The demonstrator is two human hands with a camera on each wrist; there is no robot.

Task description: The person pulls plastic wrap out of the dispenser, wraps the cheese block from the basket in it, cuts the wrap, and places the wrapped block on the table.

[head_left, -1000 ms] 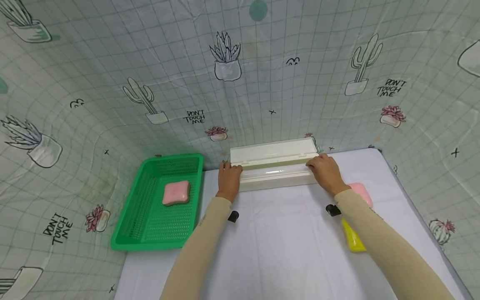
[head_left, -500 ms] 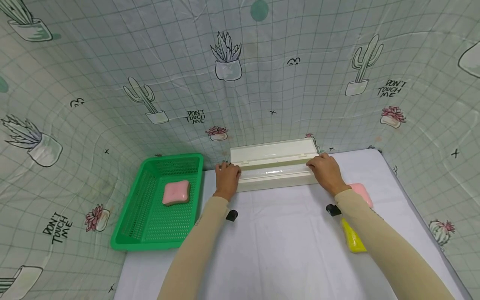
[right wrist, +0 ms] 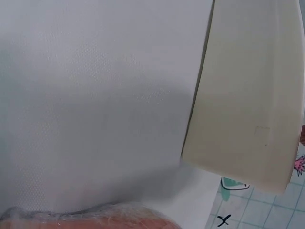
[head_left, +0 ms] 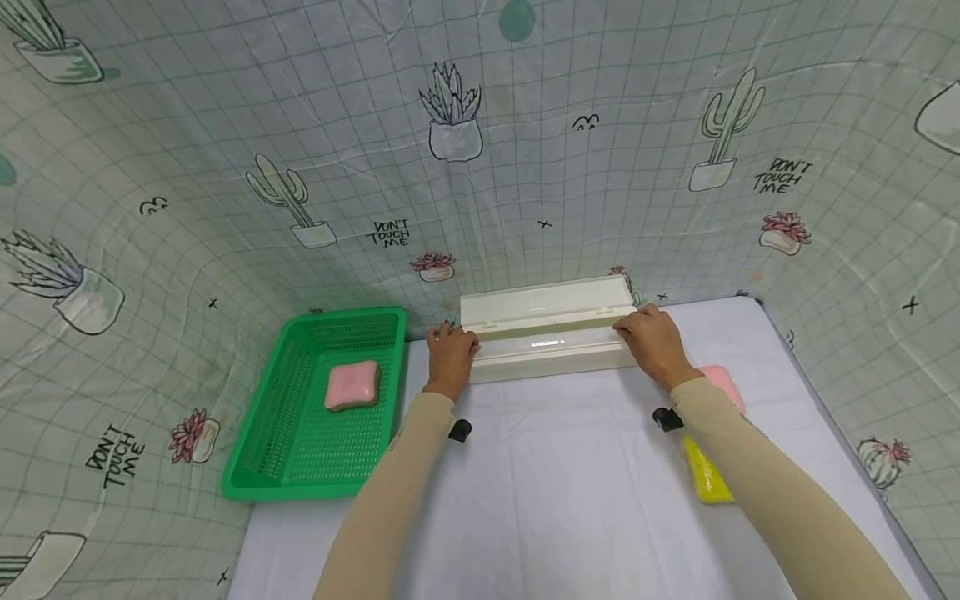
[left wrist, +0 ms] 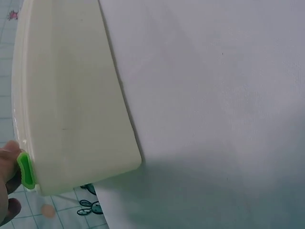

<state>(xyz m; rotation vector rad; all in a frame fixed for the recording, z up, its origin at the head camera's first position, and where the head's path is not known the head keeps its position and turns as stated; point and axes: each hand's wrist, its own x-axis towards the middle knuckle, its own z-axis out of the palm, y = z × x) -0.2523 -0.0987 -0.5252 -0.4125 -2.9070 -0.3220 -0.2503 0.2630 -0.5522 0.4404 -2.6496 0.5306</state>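
Observation:
A long cream plastic wrap dispenser [head_left: 551, 365] lies at the back of the table, its hinged lid [head_left: 547, 302] raised and leaning towards the curtain. Shiny clear film [head_left: 546, 342] stretches along its top. My left hand [head_left: 450, 362] is at the dispenser's left end; in the left wrist view its curled fingers [left wrist: 8, 164] pinch a small green slide cutter [left wrist: 26, 171] on the edge. With fingertips and thumb, my right hand [head_left: 654, 343] grips the right end. The right wrist view shows mostly the dispenser's front wall [right wrist: 238, 109], with those fingers nearly all hidden.
On the left stands a green basket [head_left: 238, 482] holding a pink sponge [head_left: 352, 386]. Partly under the right forearm lie a pink sponge [head_left: 723, 386] and a yellow packet [head_left: 707, 475]. A white cloth [head_left: 555, 500] covers the table, and a cactus-print curtain [head_left: 525, 192] surrounds it.
My left hand has shifted slightly left to the dispenser's end, uncovering a little more of its front. The right hand, dispenser and raised lid have stayed put.

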